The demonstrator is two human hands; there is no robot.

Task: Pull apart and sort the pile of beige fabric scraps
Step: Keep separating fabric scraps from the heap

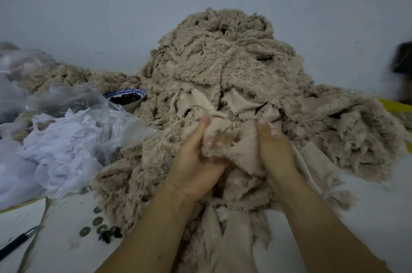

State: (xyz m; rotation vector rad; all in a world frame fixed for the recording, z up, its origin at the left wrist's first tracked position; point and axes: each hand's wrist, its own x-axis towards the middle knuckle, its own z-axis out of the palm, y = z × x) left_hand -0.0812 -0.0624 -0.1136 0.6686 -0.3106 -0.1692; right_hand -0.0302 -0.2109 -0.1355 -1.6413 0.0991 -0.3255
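A tall pile of beige fleecy fabric scraps (225,65) rises against the wall and spreads across the white table toward me. At its front, both hands hold one beige scrap (243,150) with a smooth backing. My left hand (196,156) grips its left edge, thumb on top and fingers curled underneath. Its right side is pinched by my right hand (274,145), fingertips pressed into the cloth. More long scraps (231,235) hang down between my forearms.
Crumpled white tissue and clear plastic bags (66,139) lie at the left. A blue-rimmed bowl of dark pieces (128,97) sits behind them. Coins and small black parts (102,228), a pen (17,243) and paper lie at the front left. A yellow object (396,105) shows at the right.
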